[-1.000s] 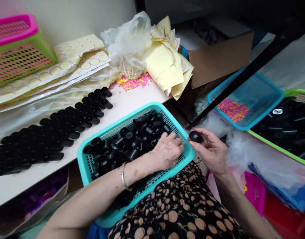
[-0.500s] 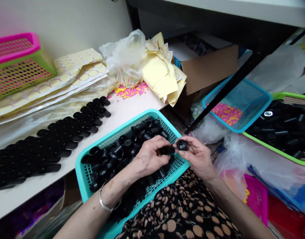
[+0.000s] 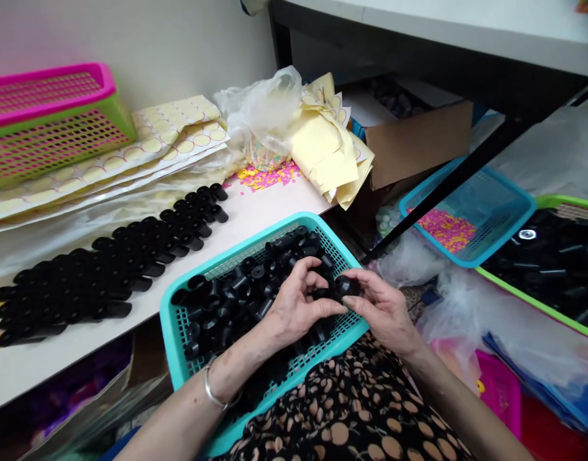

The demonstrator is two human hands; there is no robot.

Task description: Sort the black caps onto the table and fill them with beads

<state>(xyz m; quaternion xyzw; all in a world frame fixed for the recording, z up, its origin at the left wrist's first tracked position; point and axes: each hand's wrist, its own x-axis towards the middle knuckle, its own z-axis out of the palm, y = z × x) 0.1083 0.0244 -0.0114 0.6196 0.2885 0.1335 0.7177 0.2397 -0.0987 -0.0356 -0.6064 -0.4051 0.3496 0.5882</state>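
My left hand point(image 3: 298, 301) is over the right part of a turquoise basket point(image 3: 165, 320), its thumb and fingers curled round a dark plastic cylinder point(image 3: 321, 293), mostly hidden. Between the fingertips of my right hand point(image 3: 383, 310) is a round black plastic cap point(image 3: 346, 287). The two parts meet or nearly touch; I cannot tell whether they are joined. Below them the basket, resting at my lap, holds many loose black plastic cylinders point(image 3: 241, 282).
On the white bench left, black cylinders point(image 3: 106, 269) lie in packed rows. Behind are sticker sheets point(image 3: 179, 137), a pink-green basket point(image 3: 58, 137) and small pink and yellow pieces point(image 3: 269, 176). At right are a table leg point(image 3: 438, 186), a blue basket point(image 3: 508, 192) and a green-rimmed basket point(image 3: 539, 298).
The two parts have come closer together, and the cap has turned so its holed face no longer shows. My left thumb now reaches towards the cap. The whole view has shifted slightly.
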